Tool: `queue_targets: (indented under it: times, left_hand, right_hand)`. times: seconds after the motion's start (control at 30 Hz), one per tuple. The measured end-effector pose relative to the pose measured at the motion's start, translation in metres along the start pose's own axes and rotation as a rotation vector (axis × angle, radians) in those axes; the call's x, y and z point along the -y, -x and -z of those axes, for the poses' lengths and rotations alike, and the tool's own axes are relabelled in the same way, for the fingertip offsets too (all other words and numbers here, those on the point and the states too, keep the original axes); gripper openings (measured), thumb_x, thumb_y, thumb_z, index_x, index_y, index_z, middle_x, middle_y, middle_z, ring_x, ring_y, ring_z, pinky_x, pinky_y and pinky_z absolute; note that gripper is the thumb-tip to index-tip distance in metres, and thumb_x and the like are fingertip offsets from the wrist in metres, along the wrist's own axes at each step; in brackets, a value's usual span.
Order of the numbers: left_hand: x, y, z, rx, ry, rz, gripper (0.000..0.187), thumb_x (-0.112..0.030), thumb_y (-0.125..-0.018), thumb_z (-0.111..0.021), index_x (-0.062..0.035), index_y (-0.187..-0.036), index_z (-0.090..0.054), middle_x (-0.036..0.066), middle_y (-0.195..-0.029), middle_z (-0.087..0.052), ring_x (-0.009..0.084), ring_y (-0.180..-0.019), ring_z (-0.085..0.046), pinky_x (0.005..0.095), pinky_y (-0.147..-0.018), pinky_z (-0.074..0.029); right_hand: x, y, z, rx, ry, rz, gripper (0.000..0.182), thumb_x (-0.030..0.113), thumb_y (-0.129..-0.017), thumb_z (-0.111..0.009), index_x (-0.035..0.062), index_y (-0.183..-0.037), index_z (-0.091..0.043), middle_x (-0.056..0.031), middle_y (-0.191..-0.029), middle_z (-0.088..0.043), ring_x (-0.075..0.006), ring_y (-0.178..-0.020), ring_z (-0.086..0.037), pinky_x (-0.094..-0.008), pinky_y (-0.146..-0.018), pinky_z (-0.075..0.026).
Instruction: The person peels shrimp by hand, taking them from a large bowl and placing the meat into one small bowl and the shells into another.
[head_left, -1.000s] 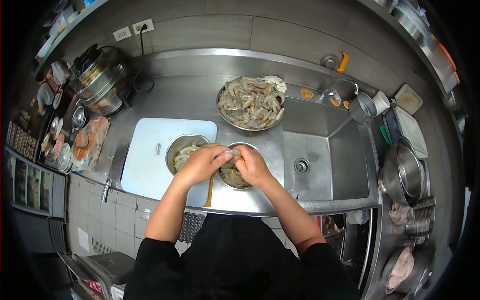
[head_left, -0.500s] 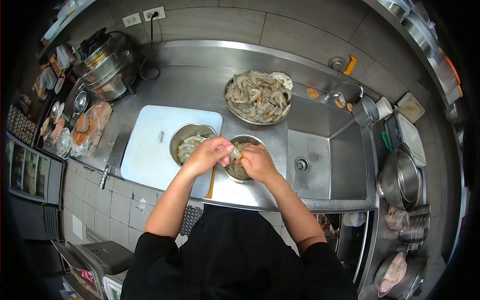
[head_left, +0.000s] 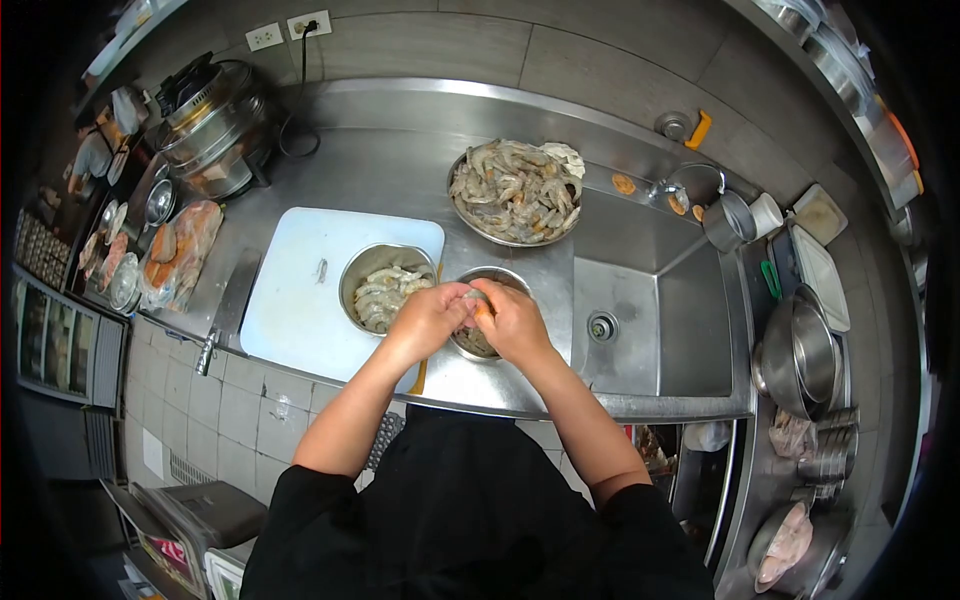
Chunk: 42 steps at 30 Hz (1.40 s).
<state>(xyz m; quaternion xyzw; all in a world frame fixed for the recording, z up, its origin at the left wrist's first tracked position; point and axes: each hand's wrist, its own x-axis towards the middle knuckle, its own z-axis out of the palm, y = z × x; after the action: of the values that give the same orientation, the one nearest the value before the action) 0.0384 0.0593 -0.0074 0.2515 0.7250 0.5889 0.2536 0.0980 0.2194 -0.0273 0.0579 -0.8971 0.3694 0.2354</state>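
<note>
Over the right-hand small steel bowl [head_left: 512, 273], my left hand [head_left: 430, 320] and my right hand [head_left: 512, 325] meet with closed fingers. Pinched between them is a shrimp [head_left: 479, 296], mostly covered by the fingers. Greyish scraps that look like shrimp shells lie in that bowl, partly hidden under my hands. Beside my left hand, another steel bowl [head_left: 347, 280] holds pale peeled shrimp [head_left: 385, 295] and stands on the right part of a white cutting board [head_left: 290, 290]. Behind the hands, a wide bowl [head_left: 462, 222] is heaped with whole unpeeled shrimp [head_left: 517, 190].
A sink [head_left: 625, 350] lies to the right, its faucet [head_left: 665, 187] at the back. A knife [head_left: 232, 305] rests left of the board, near a bagged orange-pink food [head_left: 182, 255] and a glass-bowled appliance [head_left: 207, 130]. Metal bowls [head_left: 815, 350] stand far right.
My hands have drawn closer together and turned, covering more of the shrimp. My left hand has shifted off the peeled-shrimp bowl, leaving more of its contents showing. A person now shows at far left.
</note>
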Motion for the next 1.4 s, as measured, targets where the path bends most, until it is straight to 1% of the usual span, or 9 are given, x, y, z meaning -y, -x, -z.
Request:
queue_targets:
  times: [0.37,0.43,0.63,0.8,0.97,1.07,1.23,1.37,1.4]
  left_hand:
    - [-0.012,0.010,-0.001,-0.059,-0.154,-0.044,0.028,-0.015,-0.097,-0.053,0.0048,-0.115,-0.060,0.009,-0.090,-0.070,0.0137,-0.085,-0.067,0.0261,-0.075,-0.052]
    - [-0.014,0.008,0.000,-0.063,-0.143,-0.048,0.029,-0.015,-0.098,-0.053,0.0052,-0.117,-0.059,0.009,-0.091,-0.070,0.0136,-0.085,-0.067,0.0262,-0.076,-0.052]
    - [-0.012,0.006,0.004,-0.005,-0.045,-0.016,0.030,-0.015,-0.098,-0.053,0.0069,-0.118,-0.057,0.009,-0.092,-0.069,0.0133,-0.085,-0.067,0.0260,-0.078,-0.053]
    - [-0.007,0.003,0.009,0.035,0.197,0.034,0.029,-0.012,-0.096,-0.054,0.0077,-0.116,-0.059,0.011,-0.091,-0.070,0.0147,-0.083,-0.068,0.0264,-0.076,-0.053]
    - [-0.009,0.002,0.008,0.002,0.072,0.013,0.030,-0.013,-0.098,-0.052,0.0067,-0.120,-0.057,0.011,-0.093,-0.069,0.0151,-0.084,-0.068,0.0271,-0.077,-0.054]
    - [-0.006,0.000,0.011,0.048,0.140,0.029,0.030,-0.014,-0.098,-0.051,0.0063,-0.121,-0.055,0.011,-0.094,-0.069,0.0152,-0.084,-0.067,0.0275,-0.079,-0.054]
    - [-0.007,-0.005,0.021,0.227,0.444,0.116,0.029,-0.013,-0.098,-0.052,0.0079,-0.118,-0.056,0.012,-0.093,-0.069,0.0154,-0.082,-0.067,0.0276,-0.077,-0.055]
    - [-0.010,-0.004,0.016,0.159,0.357,0.159,0.027,-0.012,-0.097,-0.053,0.0085,-0.115,-0.057,0.012,-0.090,-0.068,0.0153,-0.081,-0.067,0.0274,-0.076,-0.055]
    - [-0.011,-0.003,0.013,0.096,0.230,0.140,0.027,-0.012,-0.097,-0.053,0.0085,-0.114,-0.058,0.011,-0.089,-0.068,0.0152,-0.081,-0.067,0.0272,-0.076,-0.055]
  right_hand:
    - [-0.003,0.003,0.007,0.015,-0.148,-0.032,0.034,0.003,-0.080,-0.058,0.0008,-0.114,-0.063,-0.0177,-0.097,-0.069,-0.0278,-0.087,-0.069,-0.0341,-0.077,-0.053]
    - [-0.002,0.004,0.006,0.069,-0.283,-0.159,0.036,0.001,-0.080,-0.057,0.0012,-0.116,-0.063,-0.0159,-0.097,-0.070,-0.0241,-0.085,-0.069,-0.0319,-0.076,-0.054]
    - [-0.005,0.003,0.011,0.054,-0.180,-0.027,0.037,0.000,-0.082,-0.055,0.0014,-0.119,-0.061,-0.0118,-0.096,-0.070,-0.0177,-0.085,-0.067,-0.0302,-0.077,-0.053]
    - [-0.003,0.004,0.012,0.095,-0.303,-0.135,0.038,-0.001,-0.082,-0.053,0.0017,-0.119,-0.061,-0.0130,-0.099,-0.069,-0.0183,-0.088,-0.067,-0.0297,-0.079,-0.052]
    - [-0.003,0.001,0.007,0.102,-0.273,-0.172,0.038,-0.001,-0.082,-0.052,0.0022,-0.119,-0.061,-0.0131,-0.100,-0.068,-0.0177,-0.088,-0.066,-0.0293,-0.079,-0.052]
    - [-0.009,0.000,0.008,0.030,-0.183,0.035,0.039,-0.001,-0.084,-0.050,0.0019,-0.121,-0.060,-0.0107,-0.098,-0.068,-0.0143,-0.080,-0.065,-0.0278,-0.074,-0.053]
    - [-0.017,-0.003,0.014,0.295,-0.845,-0.477,0.036,-0.003,-0.085,-0.046,0.0020,-0.117,-0.061,-0.0070,-0.093,-0.067,-0.0109,-0.069,-0.063,-0.0258,-0.064,-0.053]
    - [-0.005,-0.003,0.016,0.280,-0.647,-0.516,0.034,-0.001,-0.085,-0.048,0.0015,-0.115,-0.062,-0.0061,-0.092,-0.067,-0.0109,-0.070,-0.063,-0.0255,-0.064,-0.053]
    - [-0.004,-0.001,0.013,0.212,-0.449,-0.310,0.033,0.001,-0.085,-0.050,0.0011,-0.116,-0.062,-0.0059,-0.091,-0.067,-0.0106,-0.071,-0.063,-0.0252,-0.064,-0.052]
